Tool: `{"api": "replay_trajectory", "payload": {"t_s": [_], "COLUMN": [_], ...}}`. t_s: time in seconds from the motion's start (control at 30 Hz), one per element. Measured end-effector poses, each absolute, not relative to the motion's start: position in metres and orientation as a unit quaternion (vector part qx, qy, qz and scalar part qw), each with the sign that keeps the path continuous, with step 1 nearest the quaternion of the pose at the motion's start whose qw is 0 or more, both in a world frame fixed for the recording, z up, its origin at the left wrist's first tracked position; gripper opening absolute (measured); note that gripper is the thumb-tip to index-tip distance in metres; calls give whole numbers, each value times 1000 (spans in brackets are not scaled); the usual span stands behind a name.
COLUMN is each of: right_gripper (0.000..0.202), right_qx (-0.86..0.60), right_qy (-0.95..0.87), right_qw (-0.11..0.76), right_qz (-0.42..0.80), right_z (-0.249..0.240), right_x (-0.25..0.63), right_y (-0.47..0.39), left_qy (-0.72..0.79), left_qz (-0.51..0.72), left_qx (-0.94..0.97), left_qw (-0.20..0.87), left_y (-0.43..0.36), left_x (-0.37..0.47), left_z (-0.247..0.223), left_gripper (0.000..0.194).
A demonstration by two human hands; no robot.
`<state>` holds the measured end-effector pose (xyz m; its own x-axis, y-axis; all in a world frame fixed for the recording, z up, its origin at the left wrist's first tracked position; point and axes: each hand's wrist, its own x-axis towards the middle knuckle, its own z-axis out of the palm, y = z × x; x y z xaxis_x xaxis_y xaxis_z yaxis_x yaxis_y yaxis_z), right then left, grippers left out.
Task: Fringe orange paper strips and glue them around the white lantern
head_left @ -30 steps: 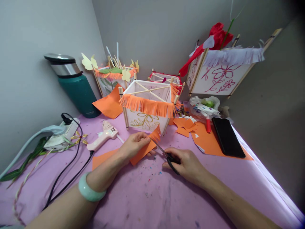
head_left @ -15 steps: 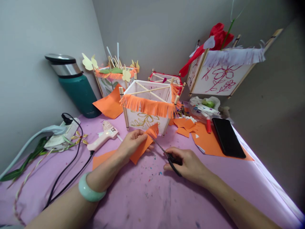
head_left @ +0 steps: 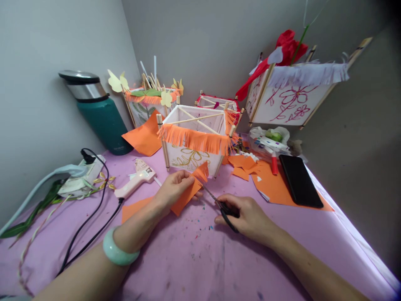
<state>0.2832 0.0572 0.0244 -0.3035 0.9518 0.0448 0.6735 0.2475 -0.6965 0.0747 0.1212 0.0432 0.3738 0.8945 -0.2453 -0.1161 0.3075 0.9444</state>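
Pinched in my left hand (head_left: pixel 175 189) is a strip of orange paper (head_left: pixel 185 198), its upper right end cut into fringe. Black-handled scissors (head_left: pixel 226 210) are held in my right hand (head_left: pixel 247 213), their blades pointing up and left to the strip's right edge. Just behind my hands stands a white lantern (head_left: pixel 196 156) with a stick frame and orange fringe along its top edge. Another piece of orange paper (head_left: pixel 136 209) lies partly under my left forearm.
To the left are a pink glue gun (head_left: pixel 134 184), black cables, a power strip (head_left: pixel 79 179) and a teal bottle (head_left: pixel 102 121). Orange scraps (head_left: pixel 246 164), a red marker (head_left: pixel 274 164) and a black phone (head_left: pixel 300 180) lie right. A decorated lantern (head_left: pixel 291 98) hangs above.
The scissors have shifted very slightly at the strip's edge, and their handles look a little closer together. My left hand and the strip have barely moved.
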Motion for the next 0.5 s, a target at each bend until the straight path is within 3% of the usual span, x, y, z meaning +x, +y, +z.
{"api": "replay_trajectory", "payload": {"t_s": [0.5], "right_gripper": [24], "right_qx": [-539], "right_qy": [-760], "right_qw": [242], "right_qz": [271], "right_z": [19], "right_x": [283], "right_y": [58], "left_qy": [418], "left_qz": [355], "left_qx": [473], "left_qw": [690], "left_y": [121], "left_x": [75], "left_z": [42], "left_gripper": [11]}}
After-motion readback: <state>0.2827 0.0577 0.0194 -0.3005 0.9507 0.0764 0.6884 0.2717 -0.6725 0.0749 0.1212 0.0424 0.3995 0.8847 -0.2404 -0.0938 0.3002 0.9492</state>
